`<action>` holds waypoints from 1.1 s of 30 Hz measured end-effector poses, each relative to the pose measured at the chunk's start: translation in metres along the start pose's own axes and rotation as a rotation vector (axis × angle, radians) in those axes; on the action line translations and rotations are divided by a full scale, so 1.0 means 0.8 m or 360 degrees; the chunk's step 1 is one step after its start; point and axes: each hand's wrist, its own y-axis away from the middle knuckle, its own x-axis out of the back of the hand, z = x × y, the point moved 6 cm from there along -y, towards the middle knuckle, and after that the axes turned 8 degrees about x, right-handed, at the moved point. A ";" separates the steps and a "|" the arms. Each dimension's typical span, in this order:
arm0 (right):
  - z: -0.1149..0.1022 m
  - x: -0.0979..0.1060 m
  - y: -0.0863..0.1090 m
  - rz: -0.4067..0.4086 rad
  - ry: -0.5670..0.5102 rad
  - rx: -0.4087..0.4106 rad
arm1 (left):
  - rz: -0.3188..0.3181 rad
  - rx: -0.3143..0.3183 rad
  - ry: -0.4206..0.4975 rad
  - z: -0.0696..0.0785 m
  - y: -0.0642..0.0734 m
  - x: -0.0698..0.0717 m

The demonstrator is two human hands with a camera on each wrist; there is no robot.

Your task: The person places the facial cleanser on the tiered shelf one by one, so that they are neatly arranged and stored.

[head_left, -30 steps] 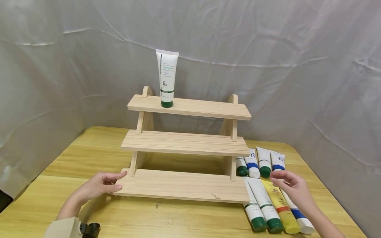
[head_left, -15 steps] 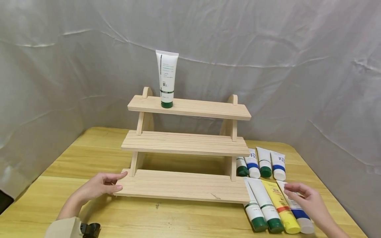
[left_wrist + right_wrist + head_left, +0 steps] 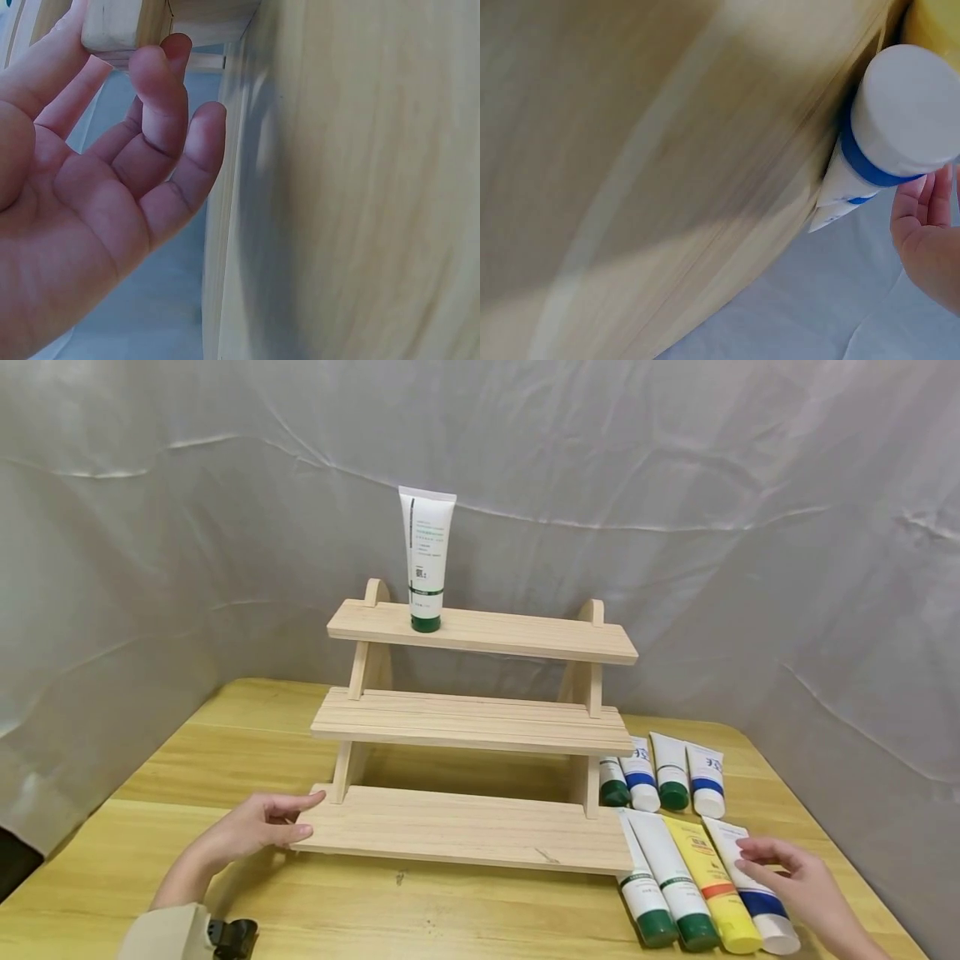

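Observation:
A three-tier wooden display stand (image 3: 465,827) stands on the table. My left hand (image 3: 251,831) holds the left end of its lowest board, thumb and forefinger at the edge; in the left wrist view the other fingers bend below the board end (image 3: 120,30). Far right, my right hand (image 3: 798,877) hovers with bent fingers, fingertips right at the side of a white tube with a blue band (image 3: 763,903). In the right wrist view, that tube's white cap (image 3: 911,105) faces the camera, the hand beyond it. A white tube with a green cap (image 3: 429,547) stands upright on the top tier.
Left of the blue-banded tube lie a yellow tube (image 3: 705,868) and two white green-capped tubes (image 3: 667,860), one partly hidden by the stand. Several more tubes (image 3: 670,760) lie in a row behind. Grey cloth (image 3: 750,568) hangs around the wooden table (image 3: 337,910).
My right hand has moved right and toward me, from over the tubes to the blue-banded tube's right side. The left hand keeps its hold on the stand. The view has shifted slightly.

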 end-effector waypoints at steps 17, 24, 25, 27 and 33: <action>0.036 0.004 -0.001 -0.0156 -0.0039 -0.0146 | -0.0011 -0.0011 0.0019 -0.001 0.000 0.001; 0.042 -0.001 -0.001 -0.0232 -0.0149 -0.0192 | -0.0021 -0.0048 -0.0005 0.001 0.001 0.001; 0.043 -0.001 0.000 -0.0239 -0.0154 -0.0201 | -0.0020 -0.0048 -0.0008 0.001 0.001 0.001; 0.044 -0.003 -0.001 -0.0264 -0.0155 -0.0215 | -0.0018 -0.0041 -0.0004 0.001 0.001 0.000; 0.040 -0.008 -0.002 -0.0384 -0.0145 -0.0225 | -0.0025 -0.0038 -0.0003 0.000 0.000 0.000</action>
